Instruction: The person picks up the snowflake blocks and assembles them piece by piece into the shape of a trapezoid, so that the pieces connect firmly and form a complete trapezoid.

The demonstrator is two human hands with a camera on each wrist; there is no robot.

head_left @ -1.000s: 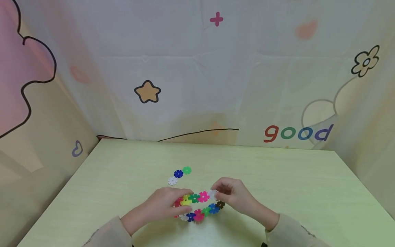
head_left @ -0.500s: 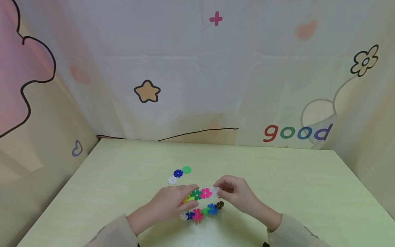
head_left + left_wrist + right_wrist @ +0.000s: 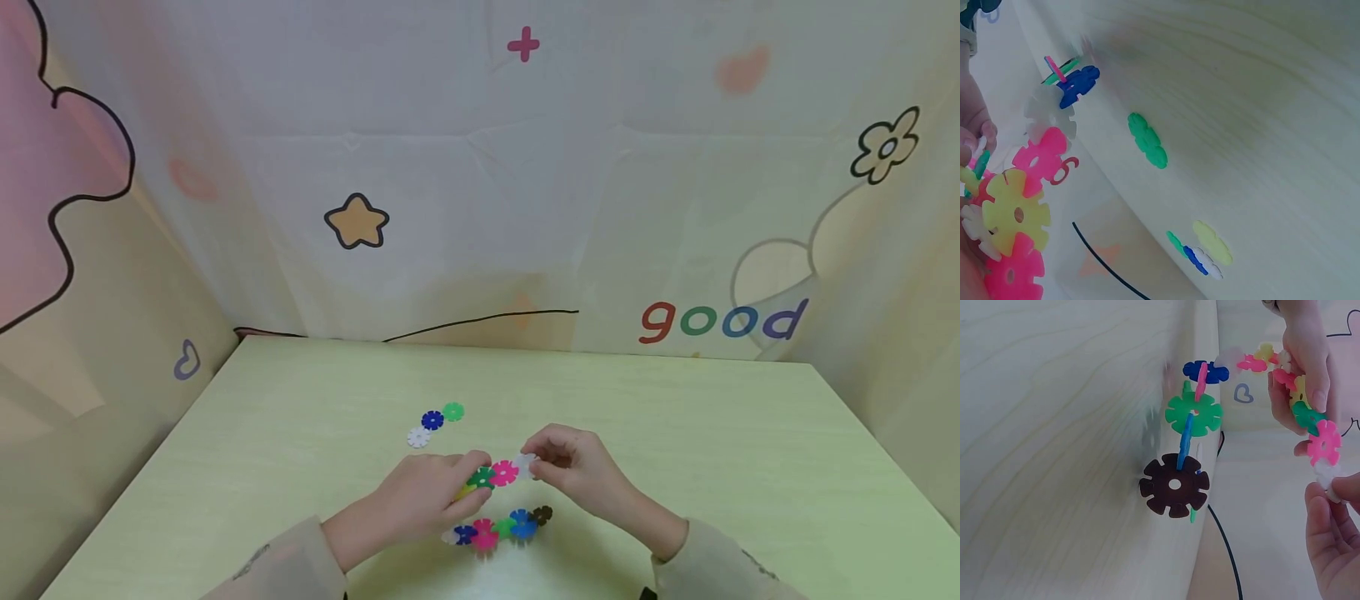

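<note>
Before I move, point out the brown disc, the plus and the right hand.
Brown disc (image 3: 1174, 497): right wrist view, below its hole.
Plus (image 3: 523, 44): head view, its crossing.
Right hand (image 3: 578, 463): head view, its middle.

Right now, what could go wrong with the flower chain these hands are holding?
The right hand pinches the white disc beside the pink disc; squeezing hard might pop their joint apart.

No hand holds the brown disc at the far end, so that side of the chain could swing and come loose.

The left hand is near the little row of discs on the table and might bump it.
</note>
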